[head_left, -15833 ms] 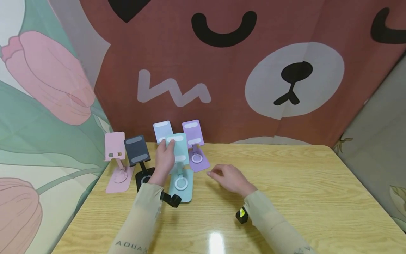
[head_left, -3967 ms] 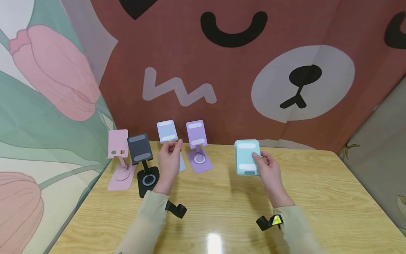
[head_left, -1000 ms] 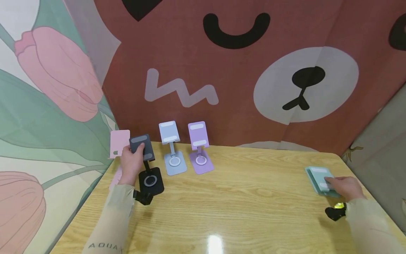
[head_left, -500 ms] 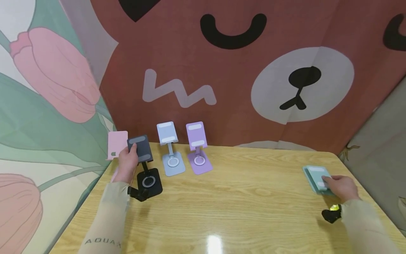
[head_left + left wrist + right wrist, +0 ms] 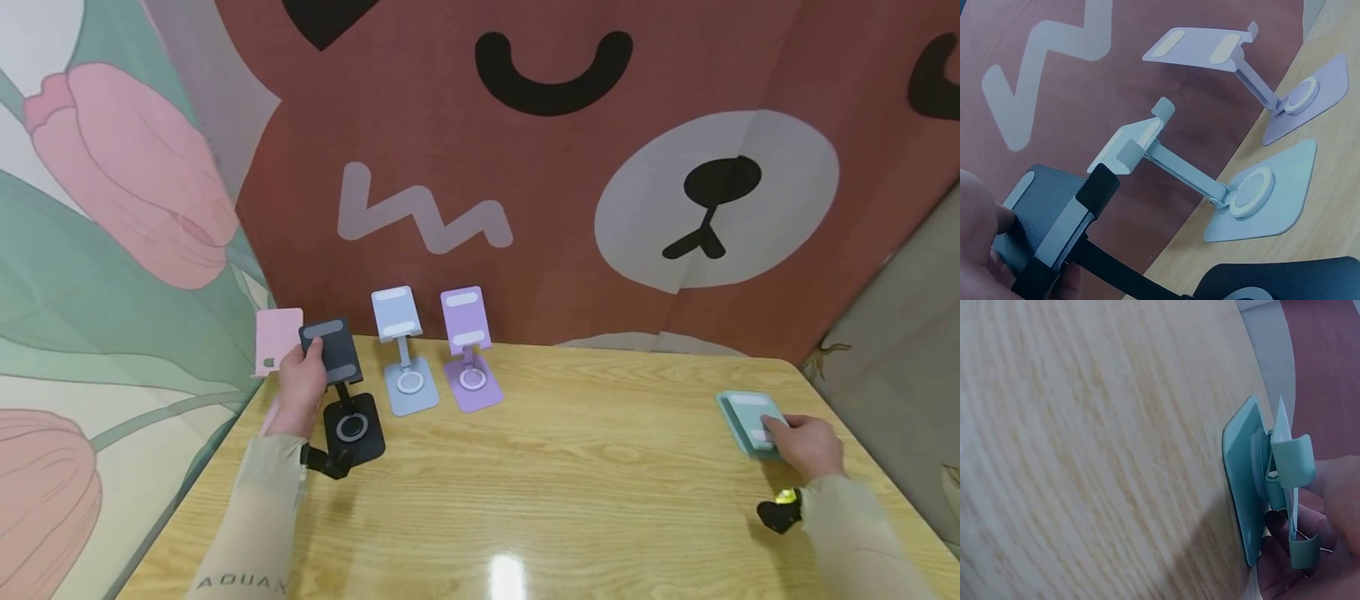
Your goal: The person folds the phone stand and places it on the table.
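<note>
My left hand (image 5: 302,385) pinches the left edge of the upper plate of a black phone stand (image 5: 354,429), thumb in front and fingers behind. The stand is unfolded, its base on the table. At the table's right side, my right hand (image 5: 812,446) holds a teal phone stand (image 5: 756,421) by its plate edge. That stand is folded nearly flat; in the right wrist view its base (image 5: 1244,481) lies on the wood and the fingers reach in between base and plate. Part of a pink phone stand (image 5: 277,337) is hidden behind my left hand.
A light blue phone stand (image 5: 405,387) and a purple phone stand (image 5: 471,383) stand unfolded near the table's back edge, right of the black one. The wooden table (image 5: 570,467) meets a printed bear cloth (image 5: 420,125) at the back.
The teal stand, unfolded among the others at first, was folded and carried to the right side of the table. My left hand went from it to the black stand. The last half second shows little motion.
</note>
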Tool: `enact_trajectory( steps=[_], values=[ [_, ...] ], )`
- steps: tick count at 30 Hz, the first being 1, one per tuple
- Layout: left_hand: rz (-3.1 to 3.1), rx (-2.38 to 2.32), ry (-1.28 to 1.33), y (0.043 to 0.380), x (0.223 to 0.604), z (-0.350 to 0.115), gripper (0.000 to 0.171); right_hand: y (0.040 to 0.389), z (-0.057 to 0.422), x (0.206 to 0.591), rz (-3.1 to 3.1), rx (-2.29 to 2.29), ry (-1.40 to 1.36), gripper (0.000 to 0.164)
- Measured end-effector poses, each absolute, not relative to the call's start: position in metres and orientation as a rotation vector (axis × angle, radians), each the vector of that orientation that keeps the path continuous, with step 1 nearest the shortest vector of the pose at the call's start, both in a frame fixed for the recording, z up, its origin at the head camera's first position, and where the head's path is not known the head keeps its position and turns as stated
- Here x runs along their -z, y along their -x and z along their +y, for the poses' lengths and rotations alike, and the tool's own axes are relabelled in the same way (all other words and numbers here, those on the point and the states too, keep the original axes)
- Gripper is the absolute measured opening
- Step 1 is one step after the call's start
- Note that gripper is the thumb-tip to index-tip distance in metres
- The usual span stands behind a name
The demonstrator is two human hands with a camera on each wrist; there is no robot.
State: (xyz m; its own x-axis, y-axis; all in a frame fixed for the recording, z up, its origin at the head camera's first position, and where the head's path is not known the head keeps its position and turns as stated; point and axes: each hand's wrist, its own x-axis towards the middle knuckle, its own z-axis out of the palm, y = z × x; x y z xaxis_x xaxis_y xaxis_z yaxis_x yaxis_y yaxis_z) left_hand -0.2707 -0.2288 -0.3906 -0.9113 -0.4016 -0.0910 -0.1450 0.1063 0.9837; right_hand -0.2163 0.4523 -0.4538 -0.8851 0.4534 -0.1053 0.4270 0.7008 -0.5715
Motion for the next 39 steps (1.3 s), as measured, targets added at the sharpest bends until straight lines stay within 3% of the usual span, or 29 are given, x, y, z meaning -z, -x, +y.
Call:
enact_trajectory(
  steps=[17,39],
  values=[
    [-2.194,1.874,-0.441,0.262,0.376,-0.218,0.062,0.216,0.447,0.456,-2.807,-1.015,0.803,0.07],
    [-2.175,1.858,-0.228,0.255,0.352,-0.182,0.051,0.218,0.448,0.458,-2.779,-0.891,0.823,0.073]
  ],
)
